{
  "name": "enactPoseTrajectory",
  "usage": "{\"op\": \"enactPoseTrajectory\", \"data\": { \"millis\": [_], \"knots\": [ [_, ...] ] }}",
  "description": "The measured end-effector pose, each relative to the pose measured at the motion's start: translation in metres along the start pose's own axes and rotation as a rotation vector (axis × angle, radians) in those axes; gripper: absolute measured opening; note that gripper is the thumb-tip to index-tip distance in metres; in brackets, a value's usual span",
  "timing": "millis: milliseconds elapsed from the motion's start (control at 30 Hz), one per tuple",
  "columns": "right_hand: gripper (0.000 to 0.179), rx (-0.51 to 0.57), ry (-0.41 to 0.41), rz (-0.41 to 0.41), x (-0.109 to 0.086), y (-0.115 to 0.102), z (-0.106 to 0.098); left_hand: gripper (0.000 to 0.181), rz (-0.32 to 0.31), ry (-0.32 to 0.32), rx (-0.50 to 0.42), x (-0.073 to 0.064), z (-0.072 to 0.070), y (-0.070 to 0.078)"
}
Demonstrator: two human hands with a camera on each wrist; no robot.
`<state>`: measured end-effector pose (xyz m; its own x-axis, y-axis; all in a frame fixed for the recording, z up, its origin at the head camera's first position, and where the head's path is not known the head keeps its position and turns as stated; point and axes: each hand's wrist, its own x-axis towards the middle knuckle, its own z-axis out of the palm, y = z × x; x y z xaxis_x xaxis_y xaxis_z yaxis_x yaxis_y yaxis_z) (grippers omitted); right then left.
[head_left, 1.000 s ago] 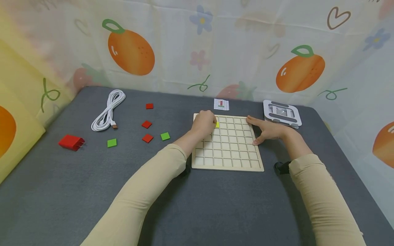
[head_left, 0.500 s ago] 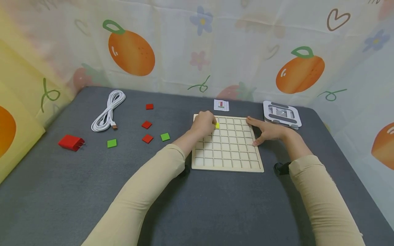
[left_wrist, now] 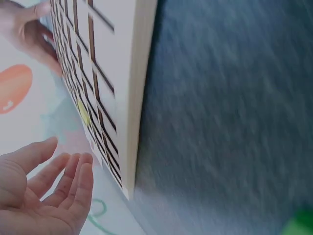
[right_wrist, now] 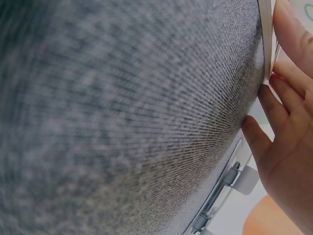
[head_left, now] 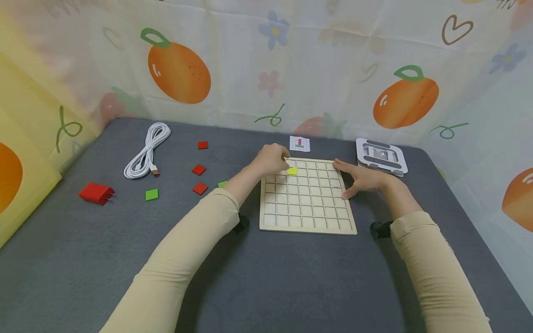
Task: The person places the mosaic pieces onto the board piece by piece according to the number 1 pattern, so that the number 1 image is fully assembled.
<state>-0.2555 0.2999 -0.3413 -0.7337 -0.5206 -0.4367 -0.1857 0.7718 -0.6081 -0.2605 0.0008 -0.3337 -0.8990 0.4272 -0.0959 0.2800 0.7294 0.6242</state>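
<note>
A pale wooden grid board lies on the dark table, with a yellow square tile in one of its cells toward the back. My left hand hovers over the board's back left corner, just left of the tile. In the left wrist view its fingers are loosely bent, thumb apart, with nothing between them. My right hand rests against the board's right edge, thumb and fingers spread. The right wrist view shows its fingers mostly straight, fingertips by the edge.
Left of the board lie red tiles, green tiles, a coiled white cable and a red plug adapter. Behind the board is a small printed grid card. A white-and-grey case sits at the back right, before a patterned curtain.
My left hand has let go of the yellow tile and moved up and left, uncovering it on the board. My left forearm now partly covers one green tile. The right hand has stayed put.
</note>
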Motion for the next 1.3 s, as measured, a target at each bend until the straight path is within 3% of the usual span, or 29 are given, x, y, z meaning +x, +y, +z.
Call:
{"op": "enactPoseTrajectory", "data": {
  "millis": [167,733,1100,1300],
  "knots": [
    [0.118,0.015,0.000,-0.004,-0.001,-0.002,0.001,0.037,-0.008,0.053,0.001,-0.004,-0.019,-0.014],
    [0.117,0.019,0.007,0.012,-0.001,-0.002,0.001,0.037,-0.137,0.189,0.017,-0.026,-0.078,-0.072],
    [0.115,0.021,0.005,0.005,-0.001,0.001,0.001,0.039,-0.242,0.353,0.064,-0.035,-0.094,-0.113],
    [0.115,0.012,0.008,0.001,-0.002,0.001,0.001,0.044,-0.301,0.381,0.040,-0.041,-0.095,-0.131]
  ]
}}
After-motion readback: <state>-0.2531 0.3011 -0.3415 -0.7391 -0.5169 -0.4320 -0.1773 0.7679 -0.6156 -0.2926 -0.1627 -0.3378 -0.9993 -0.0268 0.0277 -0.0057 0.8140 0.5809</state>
